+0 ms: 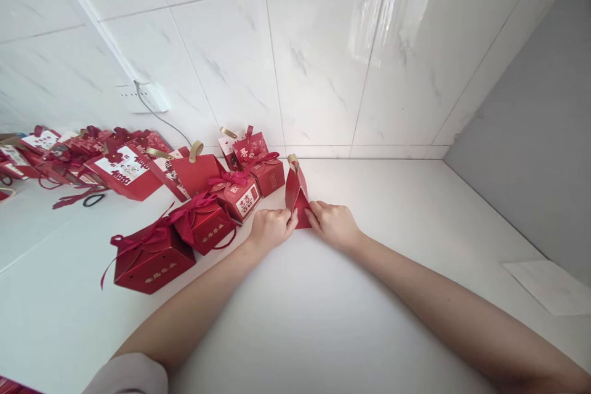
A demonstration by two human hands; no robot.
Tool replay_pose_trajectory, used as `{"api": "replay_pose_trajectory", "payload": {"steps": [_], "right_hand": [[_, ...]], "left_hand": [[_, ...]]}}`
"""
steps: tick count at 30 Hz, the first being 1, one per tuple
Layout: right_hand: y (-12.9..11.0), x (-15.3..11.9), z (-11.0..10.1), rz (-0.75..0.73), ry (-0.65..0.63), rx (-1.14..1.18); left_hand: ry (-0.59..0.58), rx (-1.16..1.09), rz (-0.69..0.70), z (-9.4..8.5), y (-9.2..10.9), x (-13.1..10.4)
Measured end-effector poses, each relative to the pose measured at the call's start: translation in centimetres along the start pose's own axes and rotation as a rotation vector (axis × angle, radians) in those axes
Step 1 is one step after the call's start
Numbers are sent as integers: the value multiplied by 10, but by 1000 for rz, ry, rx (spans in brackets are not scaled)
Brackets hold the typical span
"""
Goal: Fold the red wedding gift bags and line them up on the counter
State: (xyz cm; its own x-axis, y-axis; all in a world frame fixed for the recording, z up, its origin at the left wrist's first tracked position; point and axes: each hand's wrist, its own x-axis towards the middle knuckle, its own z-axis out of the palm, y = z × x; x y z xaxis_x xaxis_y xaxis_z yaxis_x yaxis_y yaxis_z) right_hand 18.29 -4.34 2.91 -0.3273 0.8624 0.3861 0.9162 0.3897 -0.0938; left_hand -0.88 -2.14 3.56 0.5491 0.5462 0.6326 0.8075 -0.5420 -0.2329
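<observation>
A small red box (pixel 301 197) with a pointed top and a gold strap loop stands upright on the white table, its narrow end towards me. My left hand (pixel 272 226) has its fingers closed on the box's left side edge. On the opposite edge my right hand (pixel 335 223) pinches the box, thumb against the red end panel. The far sides of the box are hidden from view.
Red gift boxes with ribbons (pixel 154 258) line the white table (pixel 378 320) to the left, more piled at far left. Behind stands a tiled wall (pixel 318 61) with a socket (pixel 143 98) and grey cable. White paper (pixel 549 286) lies at right.
</observation>
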Motion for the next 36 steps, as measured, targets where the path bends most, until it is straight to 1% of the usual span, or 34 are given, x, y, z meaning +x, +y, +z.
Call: {"api": "replay_pose_trajectory", "payload": {"steps": [5,10,14,20,27,36], "right_hand": [[4,-4,1,-10,-84,-5],[3,-4,3,-1,-119,-18],[1,-3,2,17,-138,-36],[-5,-2,3,34,-174,-59],[-14,-3,3,52,-204,-73],[-7,-6,2,64,-202,-59]], "left_hand": [[-173,-64,77,4,-7,-6],[-320,-77,-35,2,-4,-4],[-385,-75,-70,0,-1,0],[-396,-74,-58,2,1,2],[-387,-81,-96,5,5,0],[-391,-129,-162,2,6,-2]]}}
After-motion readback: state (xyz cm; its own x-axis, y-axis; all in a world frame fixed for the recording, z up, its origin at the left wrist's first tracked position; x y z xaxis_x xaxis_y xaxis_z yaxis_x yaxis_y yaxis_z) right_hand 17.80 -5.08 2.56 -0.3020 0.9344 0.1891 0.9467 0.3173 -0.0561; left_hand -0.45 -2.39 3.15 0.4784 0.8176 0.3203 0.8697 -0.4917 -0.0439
